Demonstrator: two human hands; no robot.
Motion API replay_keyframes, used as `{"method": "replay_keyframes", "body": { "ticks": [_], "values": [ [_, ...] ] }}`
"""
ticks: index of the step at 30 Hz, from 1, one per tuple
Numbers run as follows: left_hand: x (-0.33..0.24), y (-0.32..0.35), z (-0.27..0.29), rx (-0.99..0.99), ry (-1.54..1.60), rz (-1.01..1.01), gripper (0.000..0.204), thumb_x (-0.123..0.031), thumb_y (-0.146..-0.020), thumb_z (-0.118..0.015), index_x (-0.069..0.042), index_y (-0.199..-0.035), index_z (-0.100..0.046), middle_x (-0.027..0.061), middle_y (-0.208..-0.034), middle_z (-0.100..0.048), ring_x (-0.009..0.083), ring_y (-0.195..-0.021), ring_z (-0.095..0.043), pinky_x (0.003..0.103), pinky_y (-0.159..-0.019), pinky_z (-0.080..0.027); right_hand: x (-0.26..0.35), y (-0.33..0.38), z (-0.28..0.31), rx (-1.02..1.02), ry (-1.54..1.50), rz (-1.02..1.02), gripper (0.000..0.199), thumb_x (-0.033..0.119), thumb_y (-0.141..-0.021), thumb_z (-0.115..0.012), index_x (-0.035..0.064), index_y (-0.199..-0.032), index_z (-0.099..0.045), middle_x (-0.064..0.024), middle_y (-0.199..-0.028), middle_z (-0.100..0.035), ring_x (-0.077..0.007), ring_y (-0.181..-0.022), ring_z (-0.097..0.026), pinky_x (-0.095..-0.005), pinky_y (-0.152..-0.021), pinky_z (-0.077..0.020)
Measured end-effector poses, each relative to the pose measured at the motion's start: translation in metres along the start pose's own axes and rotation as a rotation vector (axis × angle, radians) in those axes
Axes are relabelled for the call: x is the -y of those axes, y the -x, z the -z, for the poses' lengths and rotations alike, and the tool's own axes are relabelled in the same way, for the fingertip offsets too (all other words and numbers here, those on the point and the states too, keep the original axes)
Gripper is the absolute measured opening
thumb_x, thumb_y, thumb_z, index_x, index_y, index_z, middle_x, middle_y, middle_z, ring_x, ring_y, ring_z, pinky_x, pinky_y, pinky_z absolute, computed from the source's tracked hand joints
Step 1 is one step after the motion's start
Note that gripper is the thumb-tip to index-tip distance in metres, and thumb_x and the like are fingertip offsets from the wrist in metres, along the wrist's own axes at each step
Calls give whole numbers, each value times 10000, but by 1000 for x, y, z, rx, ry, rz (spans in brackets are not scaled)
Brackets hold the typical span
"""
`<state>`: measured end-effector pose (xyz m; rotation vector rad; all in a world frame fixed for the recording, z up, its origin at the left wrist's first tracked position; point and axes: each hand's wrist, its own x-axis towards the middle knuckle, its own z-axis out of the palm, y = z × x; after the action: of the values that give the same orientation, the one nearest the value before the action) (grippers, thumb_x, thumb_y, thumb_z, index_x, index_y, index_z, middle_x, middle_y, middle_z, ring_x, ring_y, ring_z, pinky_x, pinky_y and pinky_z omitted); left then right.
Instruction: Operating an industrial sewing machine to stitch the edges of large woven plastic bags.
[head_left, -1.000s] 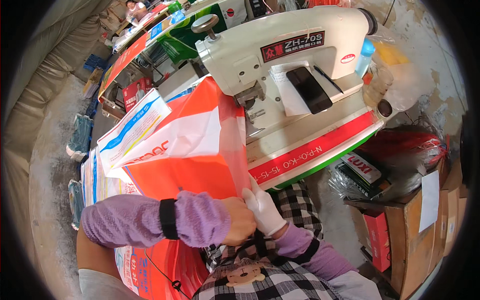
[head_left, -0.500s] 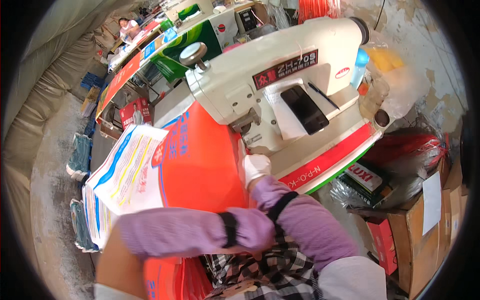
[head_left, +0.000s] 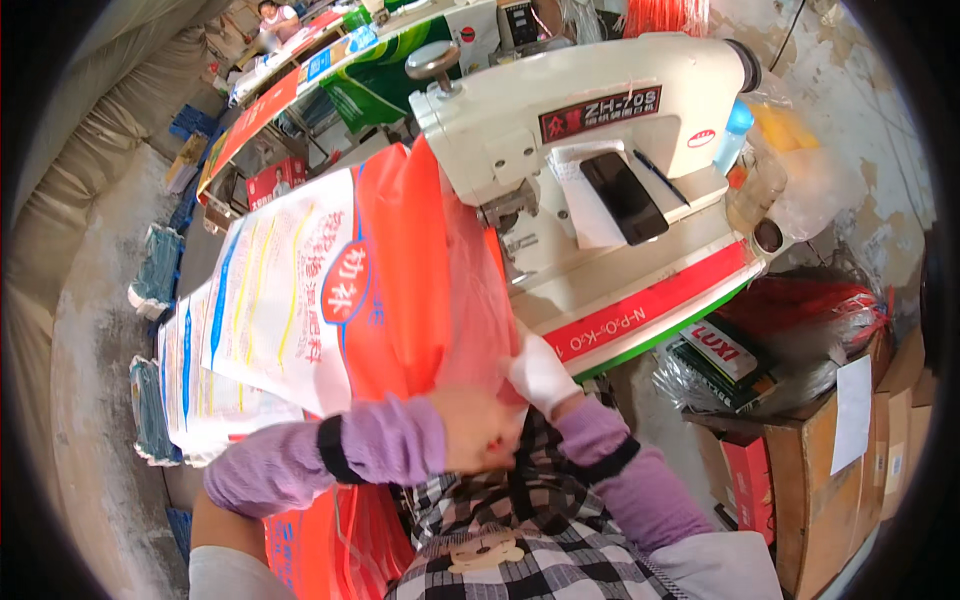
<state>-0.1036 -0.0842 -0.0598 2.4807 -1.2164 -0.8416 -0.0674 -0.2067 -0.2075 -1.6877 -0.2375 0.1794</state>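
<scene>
A red and white woven sack lies in front of the pale sewing machine, its right edge beside the needle area. A translucent layer shows along that edge. My right hand, in a white glove, is closed on the sack's near right edge. My left hand is bare and sits at the sack's near end, close to the right hand. Its fingers look curled, but motion smears them and hides what they hold. Purple sleeves cover both forearms.
More printed sacks lie at left, and red sacks hang near my lap. A black phone and a pen rest on the machine bed. Cardboard boxes stand at right. Another person sits far off.
The sack has shifted and folded, now showing more of its white printed side. Both hands have come nearer to my body; the left hand, hidden before, now shows.
</scene>
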Motion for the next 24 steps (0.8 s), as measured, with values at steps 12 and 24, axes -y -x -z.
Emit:
{"method": "replay_keyframes", "body": {
  "ticks": [12,24],
  "values": [
    [5,29,-16,-28,149,262,318,-360,-870,-633,-70,-997,-600,157,-749,-655,362,-733,-651,439,-663,-506,44,36,39,243,-400,-419,377,194,-946,-459,-31,-1247,-487,-127,-735,-638,-203,-615,-642,-309,-582,-516],
    [43,24,-6,344,-178,382,366,-378,-867,-601,-61,-1049,-606,178,-800,-663,364,-781,-658,451,-710,-510,8,21,2,67,-42,35,366,59,-878,-458,-28,-1232,-493,-203,-895,-625,-295,-741,-597,-309,-707,-475]
  ]
}}
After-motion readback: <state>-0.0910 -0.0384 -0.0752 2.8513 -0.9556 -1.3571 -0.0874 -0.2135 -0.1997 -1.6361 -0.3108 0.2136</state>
